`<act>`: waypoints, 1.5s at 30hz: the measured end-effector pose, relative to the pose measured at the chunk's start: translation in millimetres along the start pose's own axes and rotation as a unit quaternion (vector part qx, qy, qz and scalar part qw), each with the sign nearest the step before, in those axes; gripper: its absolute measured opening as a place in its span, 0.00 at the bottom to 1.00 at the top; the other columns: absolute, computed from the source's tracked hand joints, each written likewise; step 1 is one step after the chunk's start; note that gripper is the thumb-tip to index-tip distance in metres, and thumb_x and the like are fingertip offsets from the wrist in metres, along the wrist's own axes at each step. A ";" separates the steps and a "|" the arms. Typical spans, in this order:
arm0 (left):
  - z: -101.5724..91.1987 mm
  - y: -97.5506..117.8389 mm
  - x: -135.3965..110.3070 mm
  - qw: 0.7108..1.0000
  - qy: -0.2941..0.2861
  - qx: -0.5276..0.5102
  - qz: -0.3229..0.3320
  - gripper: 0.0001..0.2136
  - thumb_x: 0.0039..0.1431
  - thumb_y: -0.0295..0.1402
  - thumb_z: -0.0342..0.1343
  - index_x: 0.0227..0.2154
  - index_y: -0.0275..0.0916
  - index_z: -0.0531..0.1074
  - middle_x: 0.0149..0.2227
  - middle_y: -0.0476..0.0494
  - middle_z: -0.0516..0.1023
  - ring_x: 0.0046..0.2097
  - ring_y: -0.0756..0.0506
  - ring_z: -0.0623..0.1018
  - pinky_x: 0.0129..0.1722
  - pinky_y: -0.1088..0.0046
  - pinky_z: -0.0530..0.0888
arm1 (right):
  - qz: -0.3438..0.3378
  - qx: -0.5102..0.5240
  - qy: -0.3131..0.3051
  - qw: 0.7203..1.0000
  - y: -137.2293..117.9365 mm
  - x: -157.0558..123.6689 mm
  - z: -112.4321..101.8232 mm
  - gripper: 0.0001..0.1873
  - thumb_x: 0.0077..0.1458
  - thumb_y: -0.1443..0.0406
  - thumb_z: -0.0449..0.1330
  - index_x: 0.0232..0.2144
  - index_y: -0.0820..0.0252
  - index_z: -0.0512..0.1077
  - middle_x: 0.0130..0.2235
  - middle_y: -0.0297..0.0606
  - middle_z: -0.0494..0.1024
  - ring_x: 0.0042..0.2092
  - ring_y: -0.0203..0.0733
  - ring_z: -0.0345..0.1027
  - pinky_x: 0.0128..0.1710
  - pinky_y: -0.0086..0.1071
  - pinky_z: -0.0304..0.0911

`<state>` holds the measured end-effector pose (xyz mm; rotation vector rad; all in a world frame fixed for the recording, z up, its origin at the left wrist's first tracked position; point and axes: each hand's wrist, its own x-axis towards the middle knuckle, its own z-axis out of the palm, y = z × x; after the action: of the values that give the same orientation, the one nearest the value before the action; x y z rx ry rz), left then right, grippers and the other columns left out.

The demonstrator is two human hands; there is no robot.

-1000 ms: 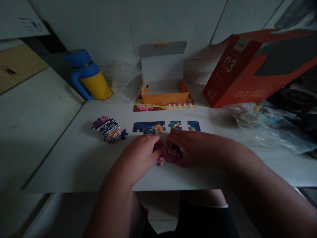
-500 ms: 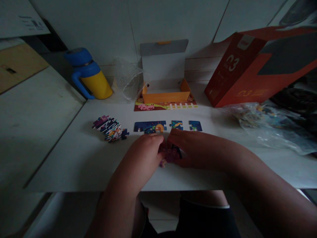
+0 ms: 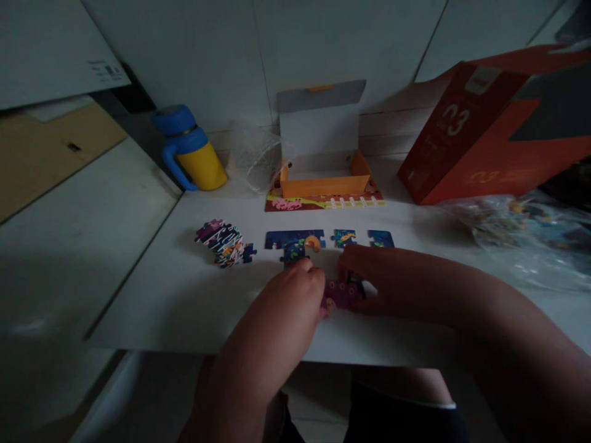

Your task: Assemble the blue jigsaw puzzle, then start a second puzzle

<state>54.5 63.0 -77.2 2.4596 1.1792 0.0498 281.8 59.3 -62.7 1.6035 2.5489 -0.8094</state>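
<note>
Both my hands rest on the white table (image 3: 184, 307) around a few joined purple puzzle pieces (image 3: 342, 294). My left hand (image 3: 295, 294) is curled, its fingertips pressed on the left edge of those pieces. My right hand (image 3: 369, 274) curls over their right side and top. Behind the hands lies a row of dark blue puzzle pieces (image 3: 295, 241), with two separate blue pieces (image 3: 344, 237) (image 3: 381, 238) to the right. A small heap of loose puzzle pieces (image 3: 225, 243) sits to the left.
An open orange and grey box (image 3: 323, 166) stands at the back on a printed sheet. A blue and yellow bottle (image 3: 191, 157) and crumpled clear plastic (image 3: 253, 157) lie back left. A large red box (image 3: 489, 135) and a plastic bag of pieces (image 3: 517, 227) are on the right.
The view has shifted, so everything sits further right in the picture. My hands have parted slightly and more of the purple pieces shows between them.
</note>
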 end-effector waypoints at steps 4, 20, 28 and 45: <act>-4.9 5.5 -0.9 0.999 0.027 -0.013 0.045 0.06 0.64 0.29 0.70 0.39 0.38 0.78 0.44 0.43 0.80 0.46 0.40 0.82 0.46 0.63 0.78 | 0.025 0.012 -0.013 1.000 16.1 -0.4 -1.7 0.19 0.63 0.46 0.64 0.43 0.52 0.78 0.42 0.40 0.83 0.39 0.49 0.76 0.36 0.38 0.62; -69.6 -126.3 -39.3 0.844 0.361 -0.009 -0.395 0.27 0.63 0.57 0.60 0.53 0.39 0.78 0.46 0.35 0.85 0.48 0.30 0.83 0.50 0.54 0.77 | 0.104 -0.033 0.246 0.963 16.5 23.6 -8.3 0.23 0.69 0.45 0.57 0.31 0.53 0.73 0.26 0.37 0.76 0.26 0.41 0.64 0.29 0.35 0.51; -60.5 -146.5 -34.3 0.868 0.356 -0.065 -0.340 0.20 0.60 0.52 0.63 0.42 0.41 0.83 0.39 0.40 0.87 0.42 0.37 0.84 0.38 0.64 0.75 | 0.142 0.013 0.370 0.918 20.7 23.0 -11.8 0.29 0.72 0.43 0.51 0.25 0.53 0.67 0.22 0.36 0.73 0.24 0.41 0.62 0.29 0.37 0.48; -59.9 -144.5 -31.7 0.869 0.345 -0.073 -0.346 0.22 0.59 0.53 0.62 0.44 0.39 0.83 0.42 0.38 0.88 0.45 0.35 0.85 0.44 0.62 0.77 | 0.156 0.010 0.369 0.916 19.4 25.2 -13.5 0.30 0.72 0.42 0.50 0.24 0.52 0.66 0.22 0.37 0.74 0.23 0.42 0.63 0.28 0.37 0.47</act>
<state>-85.0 140.5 -72.5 1.7692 2.1909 0.8257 289.7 92.8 -66.3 2.6270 2.5365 -0.2057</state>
